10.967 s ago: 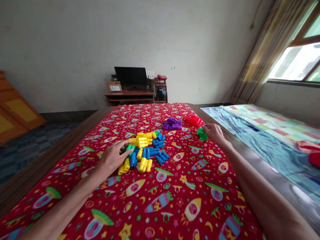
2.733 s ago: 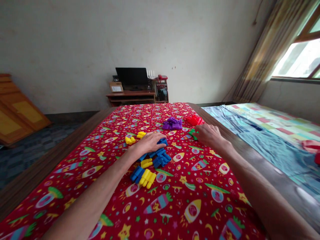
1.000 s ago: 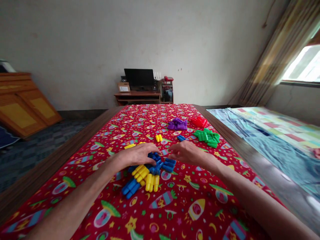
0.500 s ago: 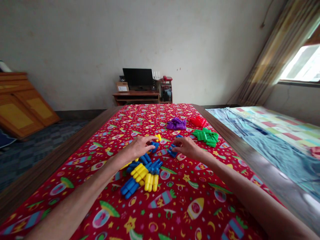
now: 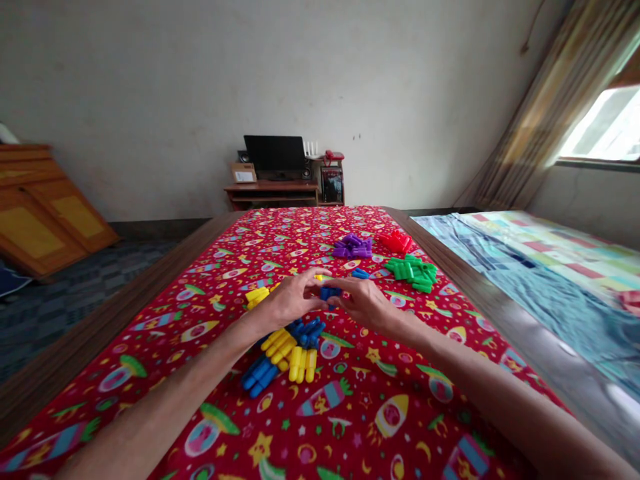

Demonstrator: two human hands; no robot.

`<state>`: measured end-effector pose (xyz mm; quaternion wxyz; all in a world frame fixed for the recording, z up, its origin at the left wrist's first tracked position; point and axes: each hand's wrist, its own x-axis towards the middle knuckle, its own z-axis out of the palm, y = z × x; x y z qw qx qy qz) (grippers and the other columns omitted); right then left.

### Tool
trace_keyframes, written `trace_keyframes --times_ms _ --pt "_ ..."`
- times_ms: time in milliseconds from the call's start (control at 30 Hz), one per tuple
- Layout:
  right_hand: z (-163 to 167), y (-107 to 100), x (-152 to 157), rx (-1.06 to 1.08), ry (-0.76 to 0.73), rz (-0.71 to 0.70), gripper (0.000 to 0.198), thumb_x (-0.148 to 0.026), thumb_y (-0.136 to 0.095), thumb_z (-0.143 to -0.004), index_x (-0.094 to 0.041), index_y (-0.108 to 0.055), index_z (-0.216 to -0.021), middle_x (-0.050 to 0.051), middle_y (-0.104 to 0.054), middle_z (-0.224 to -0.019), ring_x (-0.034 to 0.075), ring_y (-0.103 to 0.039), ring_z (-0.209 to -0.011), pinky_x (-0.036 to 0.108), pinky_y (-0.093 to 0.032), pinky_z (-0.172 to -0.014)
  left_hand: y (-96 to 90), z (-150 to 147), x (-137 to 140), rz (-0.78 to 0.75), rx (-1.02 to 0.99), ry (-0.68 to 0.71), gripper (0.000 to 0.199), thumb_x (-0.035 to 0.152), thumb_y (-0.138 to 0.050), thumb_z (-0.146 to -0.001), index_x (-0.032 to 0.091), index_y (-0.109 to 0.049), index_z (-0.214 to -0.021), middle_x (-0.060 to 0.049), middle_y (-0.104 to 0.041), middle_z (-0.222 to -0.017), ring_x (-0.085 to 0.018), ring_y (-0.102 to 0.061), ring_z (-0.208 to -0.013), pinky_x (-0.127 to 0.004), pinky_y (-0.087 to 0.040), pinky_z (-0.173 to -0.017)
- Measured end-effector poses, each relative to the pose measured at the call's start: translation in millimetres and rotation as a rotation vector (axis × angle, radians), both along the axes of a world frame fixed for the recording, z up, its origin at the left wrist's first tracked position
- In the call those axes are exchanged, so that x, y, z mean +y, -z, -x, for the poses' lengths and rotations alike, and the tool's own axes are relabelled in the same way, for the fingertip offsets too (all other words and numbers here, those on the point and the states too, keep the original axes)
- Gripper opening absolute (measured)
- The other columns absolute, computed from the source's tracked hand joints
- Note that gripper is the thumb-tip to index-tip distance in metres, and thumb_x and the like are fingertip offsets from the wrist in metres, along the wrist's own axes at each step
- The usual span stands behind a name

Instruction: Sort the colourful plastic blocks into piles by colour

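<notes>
Over the middle of the red patterned cloth, my left hand [image 5: 300, 295] and my right hand [image 5: 361, 298] meet around blue plastic toy blocks [image 5: 330, 293]. The fingers of both are closed on them and partly cover them, so I cannot tell whether it is one piece or two. Below my left hand lies a mixed pile of yellow blocks [image 5: 303, 365] and blue blocks [image 5: 260, 375] with rounded, tube-like ridges. More yellow blocks [image 5: 257, 297] show behind my left wrist. A small blue block [image 5: 360, 274] lies just beyond my right hand.
Purple blocks [image 5: 353, 247], red blocks [image 5: 396, 241] and green blocks [image 5: 413, 272] lie in separate heaps toward the far right of the cloth [image 5: 370, 413]. A desk with a monitor [image 5: 275, 155] stands against the wall. Right of the table is a bed [image 5: 565, 267].
My right hand has moved left and my left hand slightly right, bringing their blue blocks together between them. The small blue block beyond my right hand is now more exposed.
</notes>
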<state>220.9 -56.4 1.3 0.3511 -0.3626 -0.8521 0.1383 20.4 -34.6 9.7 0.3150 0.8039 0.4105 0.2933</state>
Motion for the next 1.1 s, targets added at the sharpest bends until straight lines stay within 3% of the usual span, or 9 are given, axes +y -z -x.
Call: trace_keyframes --times_ms 167,300,400,600,733,867,967,1033,1100 --pt "-27.7 7.0 27.5 0.081 0.319 0.029 0.023 -0.031 -0.060 -0.084 -0.019 -0.072 -0.100 0.003 -0.072 -0.080 0.014 -0.061 -0.066 0.022 -0.040 -0.062 -7.8 17.4 -4.0 -0.114 0.420 0.049 0.048 0.041 -0.064 -0.078 0.024 -0.059 -0.123 -0.006 -0.069 -0.117 -0.024 -0.063 -0.110 -0.034 -0.048 -0.095" --pt "-59.0 18.4 50.8 0.022 0.493 0.085 0.033 -0.035 -0.050 -0.089 -0.016 -0.068 -0.070 0.001 -0.062 -0.059 0.014 -0.053 -0.057 0.022 -0.033 -0.054 -19.2 27.1 -12.3 -0.099 0.744 0.103 0.047 0.034 -0.070 -0.074 0.024 -0.064 -0.119 -0.008 -0.063 -0.129 -0.027 -0.055 -0.122 -0.033 -0.043 -0.101" --pt "-67.9 26.9 53.2 -0.051 0.526 0.077 0.038 -0.031 -0.044 -0.091 -0.016 -0.064 -0.063 0.001 -0.057 -0.055 0.012 -0.047 -0.053 0.024 -0.029 -0.053 -22.8 24.5 -15.2 -0.092 0.764 0.113 0.045 0.025 -0.072 -0.072 0.023 -0.066 -0.116 -0.008 -0.066 -0.123 -0.026 -0.058 -0.118 -0.031 -0.044 -0.099" --pt "-60.7 19.4 42.1 -0.167 0.544 -0.079 0.027 -0.024 -0.044 -0.089 -0.017 -0.069 -0.084 0.005 -0.065 -0.069 0.014 -0.052 -0.060 0.023 -0.031 -0.057 -15.5 19.8 -14.8 -0.133 0.712 0.178 0.033 0.025 -0.067 -0.077 0.022 -0.069 -0.110 -0.006 -0.071 -0.110 -0.023 -0.063 -0.107 -0.029 -0.045 -0.094" --pt "-42.2 1.7 27.6 -0.203 0.410 -0.133 0.028 -0.018 -0.041 -0.090 -0.016 -0.070 -0.090 0.007 -0.067 -0.074 0.013 -0.053 -0.061 0.023 -0.031 -0.057 -11.7 14.2 -17.1 -0.127 0.727 0.221 0.026 0.027 -0.063 -0.080 0.021 -0.070 -0.104 -0.006 -0.072 -0.101 -0.022 -0.065 -0.097 -0.026 -0.047 -0.083" --pt "-10.0 1.3 2.2 -0.208 0.020 0.022 0.023 -0.020 -0.047 -0.091 -0.015 -0.070 -0.095 0.003 -0.066 -0.069 0.010 -0.051 -0.056 0.021 -0.033 -0.056 -18.5 12.5 -17.0 -0.015 0.708 0.236 0.016 0.020 -0.059 -0.077 0.021 -0.069 -0.090 0.001 -0.072 -0.079 -0.016 -0.065 -0.071 -0.021 -0.044 -0.060" --pt "12.5 13.8 -16.5 -0.208 -0.225 0.046 0.031 -0.020 -0.054 -0.089 -0.015 -0.062 -0.118 0.009 -0.069 -0.094 0.014 -0.060 -0.075 0.023 -0.042 -0.066 -23.5 16.6 -13.9 -0.029 0.646 0.171 0.019 0.015 -0.058 -0.072 0.021 -0.067 -0.088 0.003 -0.071 -0.077 -0.015 -0.064 -0.071 -0.020 -0.043 -0.060" --pt "21.5 22.7 -23.8 -0.199 -0.256 0.013 0.049 -0.019 -0.057 -0.086 -0.013 -0.048 -0.134 0.015 -0.064 -0.114 0.019 -0.061 -0.092 0.027 -0.045 -0.076 -23.5 18.6 -10.9 -0.031 0.591 0.131 0.017 0.016 -0.057 -0.070 0.021 -0.065 -0.084 0.003 -0.071 -0.077 -0.015 -0.065 -0.073 -0.020 -0.044 -0.061" --pt "24.1 28.3 -25.3 -0.180 -0.205 0.016 0.055 -0.018 -0.058 -0.085 -0.013 -0.043 -0.138 0.016 -0.063 -0.116 0.020 -0.061 -0.094 0.029 -0.046 -0.077 -21.3 18.9 -8.1 0.003 0.497 0.120 0.016 0.019 -0.057 -0.069 0.020 -0.064 -0.084 0.003 -0.071 -0.078 -0.016 -0.066 -0.075 -0.021 -0.046 -0.064"
